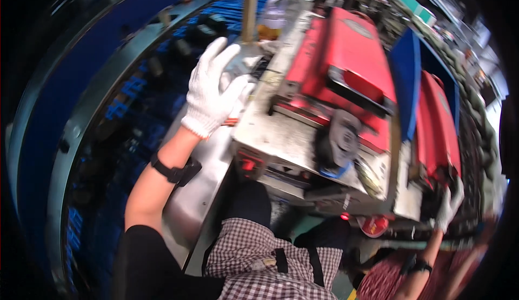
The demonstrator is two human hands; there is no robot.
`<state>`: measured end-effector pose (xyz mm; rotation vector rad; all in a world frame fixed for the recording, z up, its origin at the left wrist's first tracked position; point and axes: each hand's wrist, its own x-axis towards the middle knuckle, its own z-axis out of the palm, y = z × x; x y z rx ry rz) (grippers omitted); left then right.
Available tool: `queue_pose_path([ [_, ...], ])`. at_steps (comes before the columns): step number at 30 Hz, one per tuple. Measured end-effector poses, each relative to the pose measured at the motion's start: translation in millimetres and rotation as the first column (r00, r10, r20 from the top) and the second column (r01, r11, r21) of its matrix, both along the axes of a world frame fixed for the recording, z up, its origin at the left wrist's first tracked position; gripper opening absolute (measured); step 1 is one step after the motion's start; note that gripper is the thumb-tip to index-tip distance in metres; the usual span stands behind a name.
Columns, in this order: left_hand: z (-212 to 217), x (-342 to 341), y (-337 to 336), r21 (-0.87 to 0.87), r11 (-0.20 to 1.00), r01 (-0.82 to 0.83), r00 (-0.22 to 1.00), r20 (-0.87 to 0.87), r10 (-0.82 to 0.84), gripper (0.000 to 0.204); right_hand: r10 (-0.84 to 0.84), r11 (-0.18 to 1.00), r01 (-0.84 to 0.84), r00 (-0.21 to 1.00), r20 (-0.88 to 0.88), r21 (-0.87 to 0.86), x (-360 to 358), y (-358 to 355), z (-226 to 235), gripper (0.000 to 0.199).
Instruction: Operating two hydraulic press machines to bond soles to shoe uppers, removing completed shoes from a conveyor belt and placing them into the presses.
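The red machine [359,51] sits on the pale bench [259,132], its long axis running away from the person and slightly left, its dark-handled end nearest them. Motion smears its outline, and a dark grey part [343,137] covers some of its near end. To the machine's left, blur leaves the small pale items [251,62] beyond the gloved thumb without a readable shape or direction. The person's left hand [211,94] is also left of the machine, with a gap between; fingers point away, spread apart from the thumb, and I cannot tell whether they touch those items. The right hand is out of sight. Right of the machine, a co-worker's gloved hand [450,208] is at a second red machine's [440,121] near end.
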<state>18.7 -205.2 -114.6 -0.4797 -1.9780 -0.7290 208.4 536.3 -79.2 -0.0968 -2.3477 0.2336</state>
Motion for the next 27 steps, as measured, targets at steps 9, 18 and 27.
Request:
queue_pose_path([
  [9, 71.5, -11.0, 183.2, -0.450, 0.821, 0.351, 0.921, 0.007, -0.390, 0.039, -0.123, 0.983, 0.143, 0.979, -0.164, 0.116, -5.4, -81.7, 7.1, 0.038],
  [18, 130.7, -26.7, 220.1, -0.378, 0.618, 0.689, 0.498, 0.867, -0.024, 0.062, 0.710, 0.533, -0.350, 0.680, 0.182, -0.771, -32.7, -335.9, 33.2, 0.048],
  [27, 130.3, -30.3, 225.4, -0.213, 0.698, 0.683, 0.287, 0.958, 0.011, 0.052, 0.665, 0.732, -0.558, 0.711, 0.229, -0.392, -64.2, -368.1, 5.1, 0.047],
])
